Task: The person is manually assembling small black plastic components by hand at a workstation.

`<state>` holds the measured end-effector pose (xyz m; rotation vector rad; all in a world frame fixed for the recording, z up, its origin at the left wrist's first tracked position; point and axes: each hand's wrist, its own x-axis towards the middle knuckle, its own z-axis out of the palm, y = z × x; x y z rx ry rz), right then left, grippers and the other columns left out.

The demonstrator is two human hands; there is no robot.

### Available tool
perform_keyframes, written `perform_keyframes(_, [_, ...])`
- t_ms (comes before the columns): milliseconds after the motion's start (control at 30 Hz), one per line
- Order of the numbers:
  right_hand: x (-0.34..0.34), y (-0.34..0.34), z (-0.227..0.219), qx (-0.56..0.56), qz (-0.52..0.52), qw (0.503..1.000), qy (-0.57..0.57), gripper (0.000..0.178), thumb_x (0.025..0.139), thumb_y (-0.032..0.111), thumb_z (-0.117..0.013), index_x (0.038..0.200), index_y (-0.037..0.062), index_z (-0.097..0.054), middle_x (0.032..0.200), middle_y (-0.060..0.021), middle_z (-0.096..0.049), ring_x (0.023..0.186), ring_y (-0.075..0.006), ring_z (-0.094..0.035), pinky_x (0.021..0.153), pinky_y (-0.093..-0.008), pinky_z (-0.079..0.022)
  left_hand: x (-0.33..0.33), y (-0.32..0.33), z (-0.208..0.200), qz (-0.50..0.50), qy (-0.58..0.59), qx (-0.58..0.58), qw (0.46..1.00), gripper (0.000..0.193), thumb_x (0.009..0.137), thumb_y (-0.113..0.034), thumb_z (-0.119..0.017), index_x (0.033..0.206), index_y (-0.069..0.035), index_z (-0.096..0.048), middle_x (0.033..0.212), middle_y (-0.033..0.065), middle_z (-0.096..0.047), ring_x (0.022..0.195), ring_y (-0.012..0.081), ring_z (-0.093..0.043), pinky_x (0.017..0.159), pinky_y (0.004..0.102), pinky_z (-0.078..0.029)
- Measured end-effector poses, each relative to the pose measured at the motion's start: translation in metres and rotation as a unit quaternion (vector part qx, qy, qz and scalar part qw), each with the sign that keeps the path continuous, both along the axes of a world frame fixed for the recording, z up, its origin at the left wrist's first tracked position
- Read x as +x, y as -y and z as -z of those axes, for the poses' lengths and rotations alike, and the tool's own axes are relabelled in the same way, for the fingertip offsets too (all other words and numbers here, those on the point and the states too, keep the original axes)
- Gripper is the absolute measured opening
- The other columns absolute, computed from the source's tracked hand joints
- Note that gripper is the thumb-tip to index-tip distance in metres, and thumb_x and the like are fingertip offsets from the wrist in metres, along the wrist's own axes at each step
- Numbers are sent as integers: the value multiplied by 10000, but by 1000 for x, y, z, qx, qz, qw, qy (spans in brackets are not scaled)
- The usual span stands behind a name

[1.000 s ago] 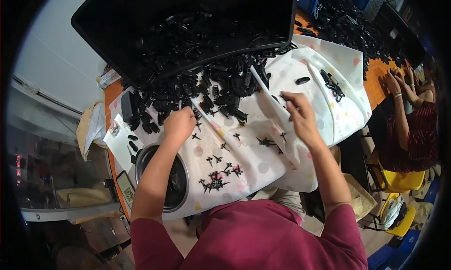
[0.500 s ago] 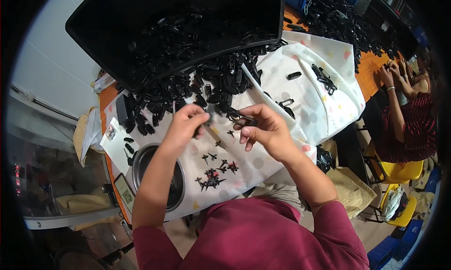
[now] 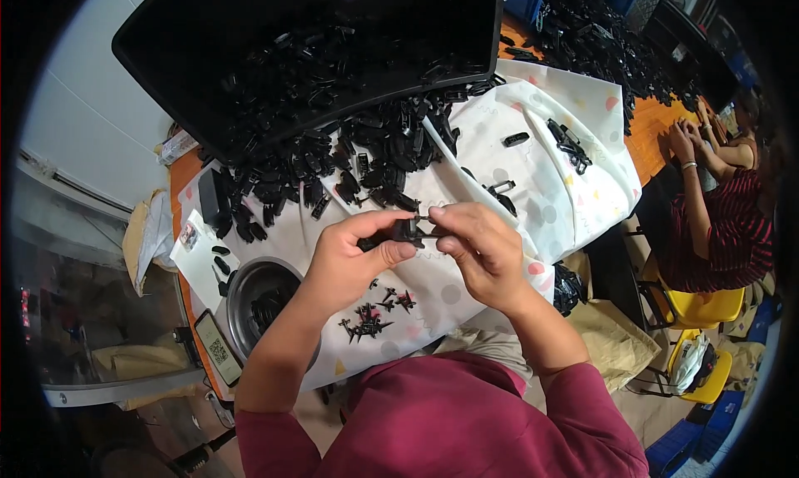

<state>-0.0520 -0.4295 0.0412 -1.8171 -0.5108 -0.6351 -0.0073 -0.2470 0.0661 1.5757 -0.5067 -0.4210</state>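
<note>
Above the patterned white tablecloth, my left hand (image 3: 348, 260) and my right hand (image 3: 489, 257) meet over a small black plastic part (image 3: 405, 230). The left thumb and fingers pinch its body. My right fingertips grip a thin, two-pronged black piece (image 3: 427, 236) that touches the body; how far the two fit together is hidden by the fingers. Just below the hands lies a cluster of tiny cross-shaped black pieces (image 3: 366, 321). Beyond them spreads a heap of small black plastic parts (image 3: 391, 153).
A large black bin (image 3: 137, 41) tilts over the heap. To the left stand a steel bowl (image 3: 235, 302) holding black parts and a phone-like panel (image 3: 218, 349). Loose black parts (image 3: 570, 145) lie on the cloth at right. Another person (image 3: 720, 220) sits at the far right.
My hands were apart and have come together. The two-pronged piece in my right hand now touches the black part in my left. The bowl's inside shows more.
</note>
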Motion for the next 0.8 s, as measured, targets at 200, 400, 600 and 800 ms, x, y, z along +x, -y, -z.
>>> perform_keyframes(200, [-5,1,-4,-28,20,999,42,333,718,-75,-596,1037,18,-577,874,-126,-572,683,-183,-560,549,-258,-461,-8,2,-4,-57,215,70,972,313,684,-81,-706,975,-12,-612,853,89,-602,772,158,-576,684,255,-454])
perform_keyframes(400, [-4,6,-6,-168,32,980,105,389,640,-91,-606,1011,27,-586,827,-119,-560,650,-220,-556,522,-282,-449,-14,-1,-7,-89,320,136,933,321,667,-84,-708,968,-21,-615,817,122,-623,716,203,-604,616,275,-477])
perform_keyframes(600, [-10,-2,-4,-155,62,980,107,389,645,-63,-620,1019,39,-584,820,-115,-556,614,-209,-532,503,-283,-438,-14,5,9,-47,-73,-52,995,306,775,-120,-644,1049,-3,-576,892,8,-619,713,85,-547,613,217,-441])
perform_keyframes(800, [-11,-11,8,-98,130,985,54,366,687,10,-660,1040,46,-569,865,-88,-557,668,-173,-548,517,-240,-457,-24,31,27,-110,-166,-143,969,354,839,-174,-575,1142,-3,-509,935,1,-587,688,51,-482,608,181,-404])
